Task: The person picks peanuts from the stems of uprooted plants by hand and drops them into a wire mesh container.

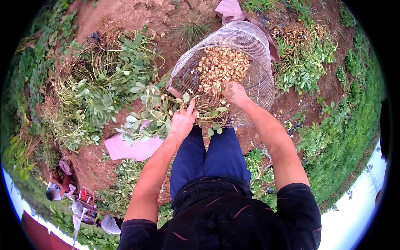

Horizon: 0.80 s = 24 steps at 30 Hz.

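Observation:
My left hand (183,120) grips the leafy stems of a pulled peanut plant (156,109) across the near rim of a wire mesh basket (265,72). Its index finger points out along the stems. Freshly dug peanuts in their shells (223,67) are heaped inside the basket, which opens towards me. Over the plant's roots, at the near edge of the heap, is my soil-stained right hand (233,92). Its fingers are curled in and partly hidden, so what they hold cannot be made out.
Uprooted peanut plants (106,72) lie piled on the left, with another bunch (306,59) right of the basket. A pink cloth sheet (134,147) is on the red soil beside my legs. At far lower left a person (57,189) sits near a red crate (86,197).

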Each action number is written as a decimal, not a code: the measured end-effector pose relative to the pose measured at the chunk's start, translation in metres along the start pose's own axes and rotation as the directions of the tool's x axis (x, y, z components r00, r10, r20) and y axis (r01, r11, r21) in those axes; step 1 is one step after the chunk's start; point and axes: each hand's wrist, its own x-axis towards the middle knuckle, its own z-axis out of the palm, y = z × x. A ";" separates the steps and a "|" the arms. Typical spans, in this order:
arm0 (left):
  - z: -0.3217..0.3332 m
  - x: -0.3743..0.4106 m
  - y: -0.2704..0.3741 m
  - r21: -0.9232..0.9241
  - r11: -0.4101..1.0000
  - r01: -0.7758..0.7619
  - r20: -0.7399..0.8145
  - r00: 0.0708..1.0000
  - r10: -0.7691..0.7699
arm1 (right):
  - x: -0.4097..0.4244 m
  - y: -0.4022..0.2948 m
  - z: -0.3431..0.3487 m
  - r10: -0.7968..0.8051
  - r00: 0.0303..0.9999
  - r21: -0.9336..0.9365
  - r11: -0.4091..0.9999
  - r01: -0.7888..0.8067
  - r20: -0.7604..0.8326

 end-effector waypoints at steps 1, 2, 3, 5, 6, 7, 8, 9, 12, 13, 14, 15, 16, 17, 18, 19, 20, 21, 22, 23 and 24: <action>0.003 0.002 0.000 -0.015 1.000 0.023 0.003 1.000 -0.022 | 0.009 0.009 0.012 0.097 0.989 0.148 0.986 -0.081 -0.107; 0.004 0.003 0.001 -0.034 0.999 0.025 0.011 1.000 -0.025 | 0.018 0.018 0.024 0.196 0.957 0.308 0.943 -0.125 -0.213; 0.005 0.005 0.001 -0.051 0.998 0.025 0.018 1.000 -0.024 | 0.027 0.026 0.045 0.308 0.926 0.461 0.869 -0.179 -0.220; 0.004 0.011 0.003 -0.075 0.997 0.031 0.033 0.999 -0.029 | 0.045 0.035 0.075 0.506 0.830 0.629 0.730 -0.268 -0.233; 0.003 0.010 0.003 -0.084 0.996 0.042 0.047 0.998 -0.039 | 0.051 0.033 0.081 0.585 0.771 0.656 0.688 -0.309 -0.250; 0.003 0.008 0.004 -0.096 0.993 0.062 0.065 0.996 -0.056 | 0.054 0.026 0.077 0.648 0.739 0.785 0.550 -0.285 -0.186; 0.003 0.007 0.004 -0.127 0.989 0.079 0.039 0.996 -0.075 | 0.058 0.021 0.070 0.699 0.707 0.885 0.392 -0.251 -0.109; 0.004 0.007 0.004 -0.136 0.987 0.089 0.042 0.996 -0.084 | 0.062 0.021 0.065 0.741 0.671 0.954 0.219 -0.205 -0.026; 0.002 0.016 0.013 -0.147 0.987 0.060 0.004 0.998 -0.060 | 0.075 0.050 0.090 0.691 0.672 0.732 0.599 -0.325 -0.267; 0.003 0.014 0.014 -0.137 0.988 0.063 0.005 0.998 -0.063 | 0.071 0.039 0.082 0.664 0.693 0.685 0.644 -0.339 -0.282; 0.005 0.012 0.014 -0.127 0.989 0.076 0.006 0.997 -0.076 | 0.066 0.021 0.064 0.613 0.734 0.634 0.699 -0.331 -0.292; 0.007 0.008 0.014 -0.122 0.989 0.088 0.011 0.996 -0.087 | 0.055 0.003 0.043 0.561 0.773 0.576 0.751 -0.324 -0.296; 0.009 0.009 0.014 -0.093 0.993 0.067 -0.007 0.998 -0.068 | 0.046 -0.004 0.027 0.517 0.802 0.516 0.794 -0.320 -0.300; 0.010 0.010 0.016 -0.083 0.994 0.067 0.004 0.998 -0.067 | 0.043 -0.003 0.019 0.481 0.824 0.469 0.826 -0.312 -0.299; 0.010 0.013 0.015 -0.068 0.995 0.067 0.009 0.998 -0.067 | 0.044 -0.001 0.013 0.441 0.845 0.422 0.857 -0.297 -0.301; 0.011 0.015 0.014 -0.055 0.996 0.071 0.016 0.997 -0.070 | 0.047 0.001 0.010 0.399 0.867 0.373 0.885 -0.278 -0.300; 0.016 0.014 0.016 -0.040 0.997 0.064 -0.066 0.996 -0.067 | 0.053 0.002 0.013 0.442 0.845 0.406 0.861 -0.305 -0.302; 0.017 0.017 0.017 -0.034 0.997 0.075 -0.073 0.994 -0.077 | 0.062 0.007 0.021 0.489 0.816 0.444 0.833 -0.330 -0.310; 0.018 0.018 0.020 -0.030 0.996 0.083 -0.074 0.994 -0.085 | 0.071 0.014 0.036 0.538 0.785 0.483 0.799 -0.358 -0.308; 0.020 0.019 0.022 -0.026 0.995 0.091 -0.074 0.993 -0.093 | 0.080 0.020 0.050 0.584 0.753 0.520 0.764 -0.383 -0.304; 0.019 0.019 0.022 -0.014 0.997 0.081 -0.075 0.994 -0.082 | 0.092 0.030 0.067 0.642 0.678 0.476 0.750 -0.459 -0.358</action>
